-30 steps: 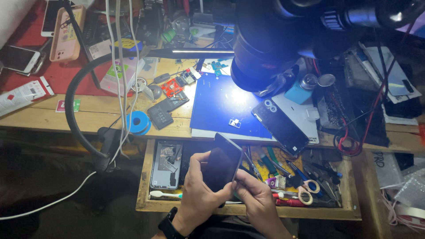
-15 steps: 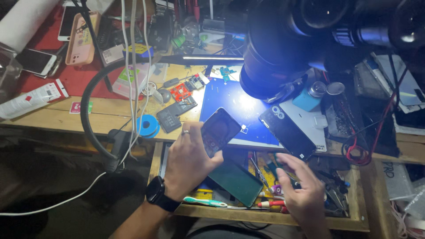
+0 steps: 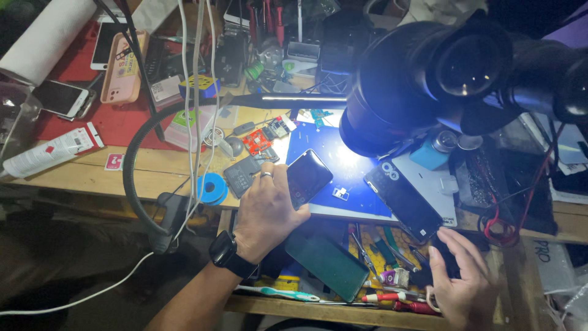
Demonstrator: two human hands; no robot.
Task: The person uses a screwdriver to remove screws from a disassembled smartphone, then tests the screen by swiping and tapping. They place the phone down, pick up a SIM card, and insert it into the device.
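My left hand (image 3: 264,211), with a ring and a black wristwatch, grips a dark phone (image 3: 308,177) and holds it over the near left edge of the lit blue work mat (image 3: 343,162). My right hand (image 3: 464,285) is spread with fingers apart over the open tool drawer (image 3: 392,270), holding nothing. Its fingertips are just below a black phone back (image 3: 402,199) that lies on the mat's right side. A dark green phone panel (image 3: 326,262) lies in the drawer between my hands.
A large black microscope head (image 3: 429,79) hangs over the mat. A black ring-lamp hoop (image 3: 138,178), white cables, a blue tape roll (image 3: 211,187), circuit boards and a battery crowd the wooden bench. Phones lie on a red mat (image 3: 116,119) at the left.
My left hand lifted the dark phone from over the drawer up onto the blue mat. My right hand let go and moved right over the drawer's tools.
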